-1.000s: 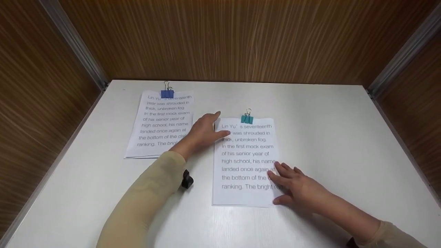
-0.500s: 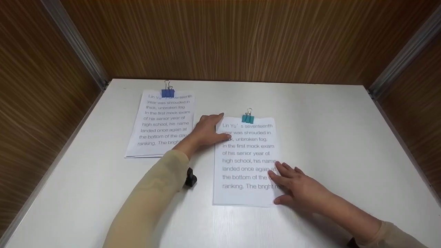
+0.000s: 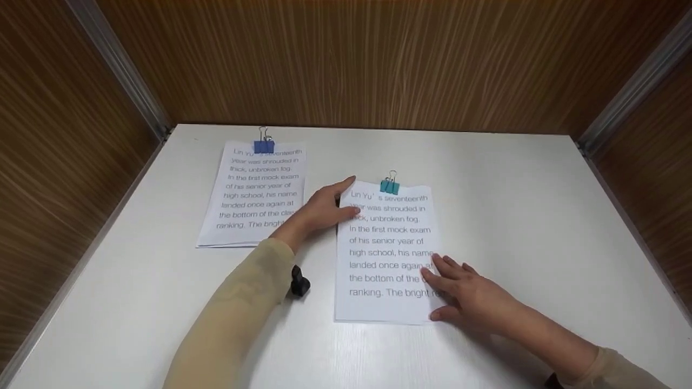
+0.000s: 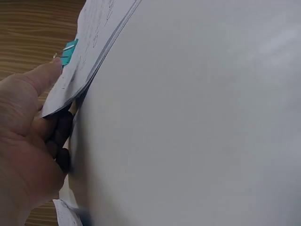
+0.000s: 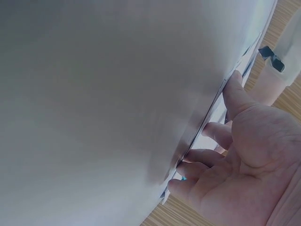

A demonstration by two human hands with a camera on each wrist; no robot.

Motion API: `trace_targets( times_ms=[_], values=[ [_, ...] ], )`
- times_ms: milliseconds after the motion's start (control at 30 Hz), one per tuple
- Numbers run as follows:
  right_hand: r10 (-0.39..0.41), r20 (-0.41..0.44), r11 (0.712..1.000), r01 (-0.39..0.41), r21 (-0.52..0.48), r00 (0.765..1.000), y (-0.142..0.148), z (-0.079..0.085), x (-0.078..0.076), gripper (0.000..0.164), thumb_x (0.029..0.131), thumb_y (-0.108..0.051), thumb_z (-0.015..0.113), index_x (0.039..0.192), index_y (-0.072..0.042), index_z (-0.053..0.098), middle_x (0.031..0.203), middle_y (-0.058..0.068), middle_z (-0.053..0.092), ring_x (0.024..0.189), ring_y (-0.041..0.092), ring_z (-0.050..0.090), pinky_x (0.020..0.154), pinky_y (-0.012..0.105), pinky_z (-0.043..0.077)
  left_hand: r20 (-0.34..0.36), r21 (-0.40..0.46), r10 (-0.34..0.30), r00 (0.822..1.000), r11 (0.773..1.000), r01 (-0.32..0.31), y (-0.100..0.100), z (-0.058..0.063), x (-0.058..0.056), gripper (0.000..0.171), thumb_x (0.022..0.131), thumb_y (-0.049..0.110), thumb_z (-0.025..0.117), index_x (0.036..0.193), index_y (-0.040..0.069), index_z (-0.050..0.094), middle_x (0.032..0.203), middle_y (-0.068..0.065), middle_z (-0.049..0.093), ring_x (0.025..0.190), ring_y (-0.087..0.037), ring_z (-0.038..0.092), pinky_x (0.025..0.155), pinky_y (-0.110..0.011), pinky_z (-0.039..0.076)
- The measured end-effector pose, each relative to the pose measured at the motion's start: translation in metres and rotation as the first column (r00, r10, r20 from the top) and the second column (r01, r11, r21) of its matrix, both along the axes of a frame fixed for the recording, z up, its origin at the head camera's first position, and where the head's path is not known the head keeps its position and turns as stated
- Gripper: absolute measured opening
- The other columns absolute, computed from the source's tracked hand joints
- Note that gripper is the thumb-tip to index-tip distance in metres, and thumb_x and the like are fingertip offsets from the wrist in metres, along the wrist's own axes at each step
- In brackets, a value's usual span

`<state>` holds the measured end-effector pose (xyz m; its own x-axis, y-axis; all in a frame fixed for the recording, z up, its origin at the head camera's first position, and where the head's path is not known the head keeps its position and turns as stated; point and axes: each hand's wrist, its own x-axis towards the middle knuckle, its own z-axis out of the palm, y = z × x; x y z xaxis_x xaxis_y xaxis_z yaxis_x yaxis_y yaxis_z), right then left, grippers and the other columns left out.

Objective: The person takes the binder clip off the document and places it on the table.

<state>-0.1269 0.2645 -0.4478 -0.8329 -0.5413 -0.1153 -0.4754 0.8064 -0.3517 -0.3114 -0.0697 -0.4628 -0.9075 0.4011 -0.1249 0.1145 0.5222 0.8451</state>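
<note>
A stack of printed sheets (image 3: 386, 243) lies in the middle of the table, a teal binder clip (image 3: 389, 187) biting its top edge. My left hand (image 3: 323, 208) pinches the stack's upper left corner, thumb on top. In the left wrist view that hand (image 4: 23, 127) has its other fingers under the corner, which is raised off the table. My right hand (image 3: 476, 297) rests with spread fingers on the lower right edge of the same stack. The right wrist view shows the fingertips of this hand (image 5: 240, 150) lined up along the paper's edge.
A second printed stack (image 3: 259, 186) with a blue binder clip (image 3: 264, 146) lies further back on the left, partly behind my left forearm. Wood-grain panels (image 3: 367, 65) enclose the white table (image 3: 513, 183) at the back and sides.
My left hand has shifted slightly right and taken hold of the stack's upper left corner, which now stands a little higher. The right hand has stayed in place.
</note>
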Motion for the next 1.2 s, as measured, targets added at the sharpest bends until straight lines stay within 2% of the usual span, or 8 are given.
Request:
trace_targets(
  times_ms=[33, 100, 267, 400, 667, 967, 1100, 1200],
  values=[
    [-0.001, 0.001, 1.0, 0.001, 0.002, 1.0, -0.0001, 0.0, 0.0001, 0.085, 0.09, -0.047, 0.082, 0.16, -0.01, 0.048, 0.168, 0.023, 0.033, 0.153, 0.047, 0.033, 0.12, 0.065, 0.03, 0.007, 0.027, 0.003, 1.0, 1.0, -0.003, -0.0005, -0.0012, -0.0002, 0.083, 0.098, 0.029, 0.077, 0.169, 0.027, 0.032, 0.159, -0.006, 0.053, 0.152, -0.02, 0.04, 0.127, -0.037, 0.023],
    [-0.004, 0.001, 1.0, 0.004, 0.003, 1.0, -0.0004, 0.0003, 0.0005, 0.085, 0.09, -0.047, 0.082, 0.159, -0.009, 0.049, 0.168, 0.023, 0.033, 0.153, 0.047, 0.034, 0.12, 0.065, 0.03, 0.017, 0.078, 0.004, 1.0, 0.997, -0.005, -0.0011, -0.0033, -0.0007, 0.077, 0.099, 0.024, 0.075, 0.166, 0.025, 0.038, 0.156, -0.006, 0.056, 0.149, -0.021, 0.045, 0.126, -0.036, 0.026],
    [-0.012, -0.003, 1.0, 0.012, 0.003, 1.0, -0.0016, 0.0008, 0.0011, 0.086, 0.089, -0.047, 0.083, 0.159, -0.009, 0.05, 0.168, 0.023, 0.034, 0.152, 0.047, 0.036, 0.119, 0.065, 0.031, 0.003, 0.141, -0.014, 1.0, 0.99, 0.014, 0.0004, -0.0055, -0.0041, 0.063, 0.101, 0.017, 0.073, 0.159, 0.016, 0.05, 0.153, -0.005, 0.059, 0.143, -0.018, 0.051, 0.123, -0.033, 0.031],
    [-0.016, 0.003, 1.0, 0.016, 0.001, 1.0, -0.0016, 0.001, 0.002, 0.086, 0.089, -0.046, 0.084, 0.159, -0.009, 0.049, 0.168, 0.022, 0.034, 0.152, 0.047, 0.035, 0.12, 0.065, 0.031, -0.001, 0.163, -0.006, 1.0, 0.987, 0.006, 0.0013, -0.0039, -0.0053, 0.059, 0.102, 0.013, 0.07, 0.158, 0.013, 0.052, 0.159, -0.005, 0.053, 0.149, -0.018, 0.044, 0.124, -0.032, 0.029],
    [-0.015, 0.01, 1.0, 0.015, -0.005, 1.0, -0.001, 0.0012, 0.0033, 0.086, 0.089, -0.045, 0.084, 0.16, -0.01, 0.049, 0.168, 0.022, 0.034, 0.153, 0.046, 0.034, 0.12, 0.064, 0.031, 0.054, 0.235, 0.029, 0.998, 0.971, -0.041, 0.0019, -0.0029, -0.005, 0.058, 0.102, -0.001, 0.06, 0.157, 0.016, 0.054, 0.159, -0.005, 0.053, 0.145, -0.017, 0.049, 0.121, -0.033, 0.036],
    [-0.022, 0.028, 1.0, 0.023, -0.015, 0.999, -0.0004, 0.003, 0.0035, 0.085, 0.091, -0.044, 0.082, 0.16, -0.01, 0.047, 0.17, 0.021, 0.031, 0.154, 0.045, 0.031, 0.121, 0.064, 0.03, 0.095, 0.318, 0.076, 0.993, 0.943, -0.103, 0.007, -0.003, -0.0035, 0.056, 0.101, -0.005, 0.058, 0.152, 0.019, 0.061, 0.159, -0.004, 0.054, 0.145, -0.018, 0.05, 0.118, -0.033, 0.04],
    [-0.03, 0.029, 0.999, 0.031, -0.017, 0.999, 0.0005, 0.0026, 0.0031, 0.085, 0.091, -0.046, 0.082, 0.161, -0.012, 0.047, 0.17, 0.02, 0.031, 0.154, 0.045, 0.032, 0.119, 0.065, 0.032, 0.119, 0.353, 0.091, 0.989, 0.927, -0.128, 0.0081, -0.0026, -0.0014, 0.056, 0.102, -0.006, 0.057, 0.151, 0.02, 0.062, 0.157, -0.004, 0.055, 0.136, -0.017, 0.059, 0.11, -0.03, 0.049],
    [-0.037, 0.032, 0.999, 0.038, -0.021, 0.999, 0.0012, 0.001, 0.0022, 0.085, 0.091, -0.047, 0.082, 0.16, -0.012, 0.048, 0.17, 0.02, 0.032, 0.154, 0.046, 0.032, 0.117, 0.066, 0.034, 0.121, 0.37, 0.098, 0.988, 0.919, -0.136, 0.0087, -0.0001, 0.0007, 0.055, 0.102, -0.006, 0.056, 0.15, 0.02, 0.063, 0.151, -0.006, 0.06, 0.123, -0.018, 0.067, 0.098, -0.029, 0.056]
  ],
)
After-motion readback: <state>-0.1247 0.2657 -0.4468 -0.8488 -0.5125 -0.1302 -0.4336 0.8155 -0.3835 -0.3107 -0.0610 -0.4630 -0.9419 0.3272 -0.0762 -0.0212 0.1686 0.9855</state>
